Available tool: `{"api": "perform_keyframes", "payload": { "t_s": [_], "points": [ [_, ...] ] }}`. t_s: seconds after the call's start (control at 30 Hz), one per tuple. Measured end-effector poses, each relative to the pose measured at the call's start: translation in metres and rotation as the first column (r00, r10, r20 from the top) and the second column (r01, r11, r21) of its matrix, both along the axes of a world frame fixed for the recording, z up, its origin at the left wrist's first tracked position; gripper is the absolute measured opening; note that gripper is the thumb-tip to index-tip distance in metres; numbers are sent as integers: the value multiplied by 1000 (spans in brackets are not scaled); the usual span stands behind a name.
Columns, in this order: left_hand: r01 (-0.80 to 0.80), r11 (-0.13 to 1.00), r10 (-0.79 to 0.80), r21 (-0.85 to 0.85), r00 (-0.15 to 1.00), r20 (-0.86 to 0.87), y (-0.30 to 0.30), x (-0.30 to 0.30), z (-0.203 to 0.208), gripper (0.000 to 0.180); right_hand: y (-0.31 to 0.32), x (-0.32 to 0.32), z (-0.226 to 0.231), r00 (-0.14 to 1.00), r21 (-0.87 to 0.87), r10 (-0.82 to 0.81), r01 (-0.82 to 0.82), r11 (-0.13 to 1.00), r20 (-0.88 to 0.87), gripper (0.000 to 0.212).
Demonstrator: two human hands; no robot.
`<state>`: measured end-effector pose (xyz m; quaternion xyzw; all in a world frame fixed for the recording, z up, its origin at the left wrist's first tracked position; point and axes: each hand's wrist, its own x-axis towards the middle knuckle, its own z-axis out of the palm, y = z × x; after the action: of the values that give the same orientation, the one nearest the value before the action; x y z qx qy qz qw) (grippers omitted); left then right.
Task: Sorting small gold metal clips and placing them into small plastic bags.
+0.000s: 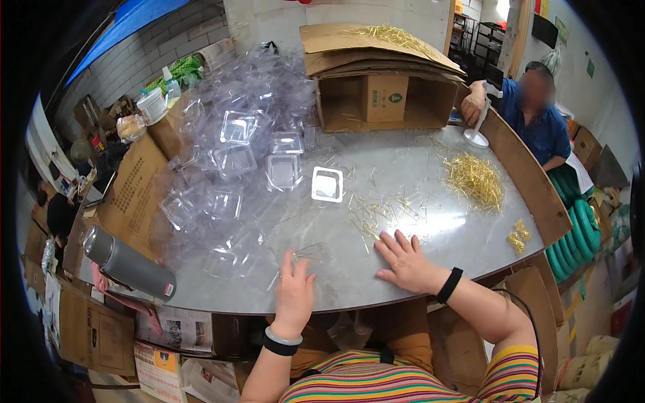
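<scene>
My left hand (294,295) is at the table's near edge, fingers stretched forward, with a few thin wire-like pieces (310,252) at the fingertips. I see nothing gripped in it. My right hand (408,264) lies on the metal table (342,282) with its fingers spread. Just beyond its fingertips are scattered thin gold pieces (383,213), too fine to tell their kind. A clear plastic box (327,184) with a pale rim stands alone in the middle. Farther right lies a dense heap of gold pieces (476,181), with small gold bundles (518,236) nearer the corner.
Clear plastic boxes (235,161) pile up across the left side. A grey bottle (131,263) lies tilted at the near left edge. At the back is a cardboard box (386,101). Cardboard (524,161) edges the right side, where another person (534,117) holds a white stand (476,138).
</scene>
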<state>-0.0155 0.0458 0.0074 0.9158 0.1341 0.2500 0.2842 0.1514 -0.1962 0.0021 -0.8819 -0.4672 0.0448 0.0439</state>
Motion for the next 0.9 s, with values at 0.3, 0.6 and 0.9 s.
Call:
{"api": "perform_keyframes", "payload": {
  "t_s": [0.3, 0.6, 0.9],
  "points": [
    [214, 947, -223, 240, 975, 10, -37, -12, -10, 43, -38, 13, 37, 999, 312, 30, -19, 950, -32, 44],
    [351, 928, -358, 127, 933, 36, -60, 27, -17, 33, -43, 51, 32, 999, 159, -41, 35, 987, 34, 45],
    [376, 923, -374, 82, 927, -33, -52, 27, -15, 54, -47, 30, 59, 977, 179, 127, -96, 979, -171, 57]
  ]
}}
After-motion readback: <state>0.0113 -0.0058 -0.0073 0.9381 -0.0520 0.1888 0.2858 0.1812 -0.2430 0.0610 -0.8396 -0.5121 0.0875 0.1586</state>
